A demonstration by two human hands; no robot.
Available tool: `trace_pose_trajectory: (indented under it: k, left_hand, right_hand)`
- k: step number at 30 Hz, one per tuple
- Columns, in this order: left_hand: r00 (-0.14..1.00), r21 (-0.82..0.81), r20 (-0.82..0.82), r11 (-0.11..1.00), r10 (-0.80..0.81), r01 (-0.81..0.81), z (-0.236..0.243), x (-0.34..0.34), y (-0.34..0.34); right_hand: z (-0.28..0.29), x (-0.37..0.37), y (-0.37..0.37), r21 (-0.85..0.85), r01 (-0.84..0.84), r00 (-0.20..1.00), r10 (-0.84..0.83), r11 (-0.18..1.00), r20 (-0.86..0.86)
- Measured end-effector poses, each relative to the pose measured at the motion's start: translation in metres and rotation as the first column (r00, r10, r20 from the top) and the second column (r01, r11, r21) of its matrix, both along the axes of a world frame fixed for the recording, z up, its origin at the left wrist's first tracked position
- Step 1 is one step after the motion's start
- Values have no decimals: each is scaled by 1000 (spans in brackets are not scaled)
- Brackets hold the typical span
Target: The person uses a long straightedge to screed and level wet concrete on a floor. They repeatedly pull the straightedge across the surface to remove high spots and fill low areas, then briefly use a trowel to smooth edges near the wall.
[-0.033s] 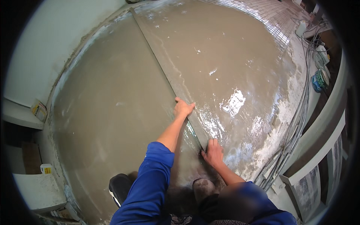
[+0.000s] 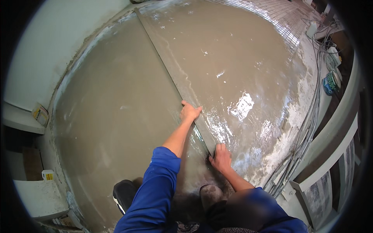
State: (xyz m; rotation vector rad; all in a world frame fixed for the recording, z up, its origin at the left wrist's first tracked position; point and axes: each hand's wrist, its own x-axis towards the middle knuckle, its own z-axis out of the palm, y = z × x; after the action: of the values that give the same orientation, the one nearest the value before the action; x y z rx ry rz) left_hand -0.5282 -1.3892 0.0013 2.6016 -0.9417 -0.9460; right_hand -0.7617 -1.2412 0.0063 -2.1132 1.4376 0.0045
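Observation:
A long straight screed board (image 2: 178,82) lies across wet grey-brown mortar (image 2: 112,85), from the far upper left to just before my knees. Partway along its near half, my left hand (image 2: 190,112) is closed over the board, with the thumb toward its right side. My right hand (image 2: 222,159) grips the near end, fingers over the top and thumb at the left edge. Smooth, mostly dull mortar spreads left of the board. On the right, the surface is wetter and shiny, with a pale ridge (image 2: 176,58) running alongside the board.
Wire mesh (image 2: 279,23) covers the far right floor. Grey cables (image 2: 311,116) run down the right side by a blue tub (image 2: 331,83) and a metal frame (image 2: 338,155). A pale wall (image 2: 50,42) borders the left. My black shoe (image 2: 124,196) rests on the near floor.

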Motion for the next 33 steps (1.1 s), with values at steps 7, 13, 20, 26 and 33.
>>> trace_pose_trajectory:
  k: [7,13,20,26,33]
  left_hand:
    - [996,-73,5,994,84,-84,8,6,-14]
    - [995,-40,43,995,93,-91,20,33,-33]
    - [981,-156,121,979,149,-130,42,43,-24]
    - [980,-155,115,978,161,-142,46,15,26]
    - [956,-227,136,947,260,-226,70,82,94]
  right_hand:
    - [-2,3,-11,36,69,993,-72,997,88]
    - [14,8,-6,117,76,986,-92,990,139]
    - [23,6,9,11,50,962,-51,999,269]
    - [22,-29,35,-14,-34,961,36,999,275]
    - [34,13,59,25,-253,926,235,967,295]
